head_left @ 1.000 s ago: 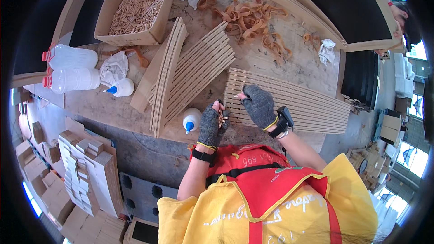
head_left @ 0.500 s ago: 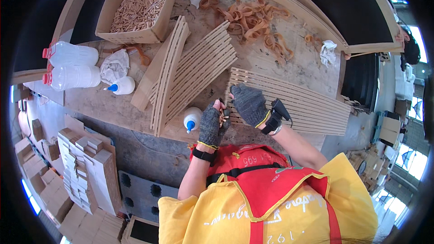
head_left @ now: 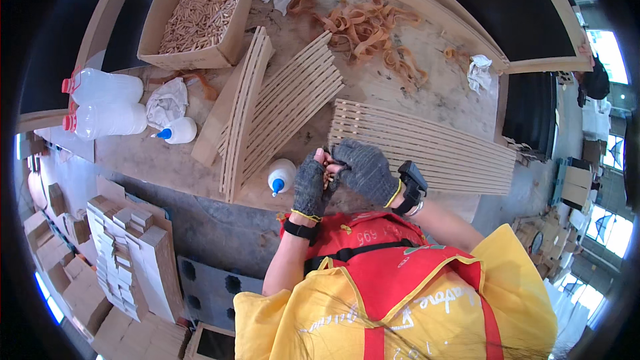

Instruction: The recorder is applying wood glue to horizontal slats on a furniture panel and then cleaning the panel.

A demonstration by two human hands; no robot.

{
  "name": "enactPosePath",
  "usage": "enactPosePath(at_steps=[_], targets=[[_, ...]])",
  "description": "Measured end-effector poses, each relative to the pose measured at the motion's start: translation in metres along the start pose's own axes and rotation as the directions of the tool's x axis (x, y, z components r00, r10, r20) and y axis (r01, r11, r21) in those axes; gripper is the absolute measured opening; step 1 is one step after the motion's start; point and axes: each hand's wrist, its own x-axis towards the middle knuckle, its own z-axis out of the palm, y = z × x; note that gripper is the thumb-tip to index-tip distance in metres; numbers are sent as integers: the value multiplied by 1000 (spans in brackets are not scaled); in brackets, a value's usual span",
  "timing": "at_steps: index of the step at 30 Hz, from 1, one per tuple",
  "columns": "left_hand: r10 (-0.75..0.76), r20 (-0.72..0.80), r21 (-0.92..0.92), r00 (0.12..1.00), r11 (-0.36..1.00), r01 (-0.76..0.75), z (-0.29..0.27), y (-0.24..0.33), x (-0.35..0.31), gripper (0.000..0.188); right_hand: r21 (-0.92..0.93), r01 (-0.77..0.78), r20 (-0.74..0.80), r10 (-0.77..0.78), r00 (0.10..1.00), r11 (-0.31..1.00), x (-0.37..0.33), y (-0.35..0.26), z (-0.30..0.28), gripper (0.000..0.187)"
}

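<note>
My left hand (head_left: 310, 188), in a dark grey fingerless glove, is curled around several small wooden dowels (head_left: 328, 180). My right hand (head_left: 367, 167), gloved alike, meets it with bent fingertips at the dowels; what those fingertips pinch is hidden. Just beyond the right hand lies a row of wooden slats (head_left: 440, 150) with dowel ends sticking out along its left end. A white glue bottle (head_left: 283, 172) with a blue cap stands left of my left hand. Further left, a second slat bundle (head_left: 293, 103) lies aslant beside slats set on edge (head_left: 244, 120).
A cardboard box (head_left: 190, 60) full of dowels (head_left: 207, 7) stands at the far left. Near it are two clear jugs (head_left: 110, 119), a rag (head_left: 167, 103) and another glue bottle (head_left: 180, 131). Tangled orange-brown strips (head_left: 363, 27) lie at the back of the worktable (head_left: 160, 163).
My right hand has drawn back from the slat ends toward my left hand, and its fingertips now meet the dowels there. My left hand stays nearly in place.
</note>
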Motion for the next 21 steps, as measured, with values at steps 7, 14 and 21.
enactPosePath(at_steps=[7, 14, 21], targets=[[-84, 15, 186, 996, 979, 79, 14, 5, -16, 32, -51, -43, -46, 41, 998, 998, -19, 2, 3, 22], [39, -8, 305, 999, 952, -34, -12, -1, -1, 34, -59, -234, -272, 210, 939, 970, -26, 46, -9, 17], [2, -17, 272, 1000, 962, 2, 3, 13, -8, 32, -231, -295, -256, 234, 938, 927, -21, 60, 4, 23]])
